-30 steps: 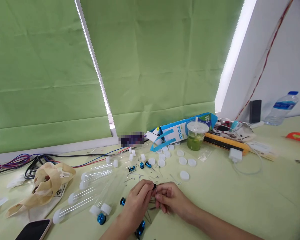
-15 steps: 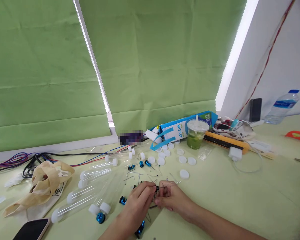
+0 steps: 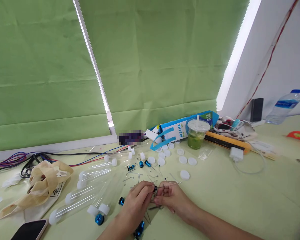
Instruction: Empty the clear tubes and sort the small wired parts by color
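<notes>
My left hand [image 3: 136, 204] and my right hand [image 3: 170, 197] meet just above the pale green table [image 3: 240, 200], fingertips pinched together on a small dark part [image 3: 155, 188] with a thin metal pin sticking out to the right. Blue metal pieces [image 3: 99, 219] lie beside and under my left hand. Bent wire pins [image 3: 134, 174] are scattered just beyond my fingers. Clear plastic tubes with white caps [image 3: 85, 196] lie to the left of my left hand.
Several white caps [image 3: 184, 174] lie past my hands. Behind them are a blue and white carton [image 3: 180, 130] and a cup of green drink [image 3: 197, 134]. A cloth bag [image 3: 40, 186], a phone [image 3: 31, 230] and cables [image 3: 20, 160] are at left; a charger [image 3: 236, 154] and a water bottle [image 3: 283, 107] at right.
My hands stay pinched on the small part and have barely shifted; the camera view has drifted slightly.
</notes>
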Demonstrator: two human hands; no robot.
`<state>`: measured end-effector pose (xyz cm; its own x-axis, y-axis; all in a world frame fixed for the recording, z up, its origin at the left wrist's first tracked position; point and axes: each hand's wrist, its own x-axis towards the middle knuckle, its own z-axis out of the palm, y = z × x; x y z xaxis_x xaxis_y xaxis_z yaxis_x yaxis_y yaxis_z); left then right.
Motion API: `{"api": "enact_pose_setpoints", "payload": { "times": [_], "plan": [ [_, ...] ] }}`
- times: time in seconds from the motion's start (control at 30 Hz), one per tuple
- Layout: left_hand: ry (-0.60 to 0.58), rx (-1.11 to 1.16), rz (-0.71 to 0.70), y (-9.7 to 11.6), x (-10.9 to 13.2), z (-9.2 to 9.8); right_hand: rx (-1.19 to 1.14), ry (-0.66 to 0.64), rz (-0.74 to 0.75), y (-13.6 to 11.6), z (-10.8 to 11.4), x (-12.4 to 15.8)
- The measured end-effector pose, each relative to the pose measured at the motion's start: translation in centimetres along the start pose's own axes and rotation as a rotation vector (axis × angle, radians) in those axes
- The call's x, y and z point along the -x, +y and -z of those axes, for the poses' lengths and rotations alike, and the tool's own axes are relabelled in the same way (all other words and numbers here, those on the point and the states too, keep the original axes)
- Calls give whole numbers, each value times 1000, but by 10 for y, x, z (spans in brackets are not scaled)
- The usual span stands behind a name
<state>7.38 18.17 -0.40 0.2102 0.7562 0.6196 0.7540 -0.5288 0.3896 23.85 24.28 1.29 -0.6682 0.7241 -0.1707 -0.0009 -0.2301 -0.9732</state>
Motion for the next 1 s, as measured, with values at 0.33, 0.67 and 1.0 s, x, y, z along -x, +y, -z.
{"api": "enact_pose_setpoints", "payload": {
  "times": [0.33, 0.67, 1.0],
  "plan": [
    [-10, 3, 26, 0, -1, 0, -4, -70, -59, -5, -1, 1],
    [-106, -241, 315, -5, -15, 19, 27, -106, -10, 6, 2, -4],
    [-272, -345, 273, -4, -16, 22, 76, -116, -8, 5, 4, -3]
  ]
}}
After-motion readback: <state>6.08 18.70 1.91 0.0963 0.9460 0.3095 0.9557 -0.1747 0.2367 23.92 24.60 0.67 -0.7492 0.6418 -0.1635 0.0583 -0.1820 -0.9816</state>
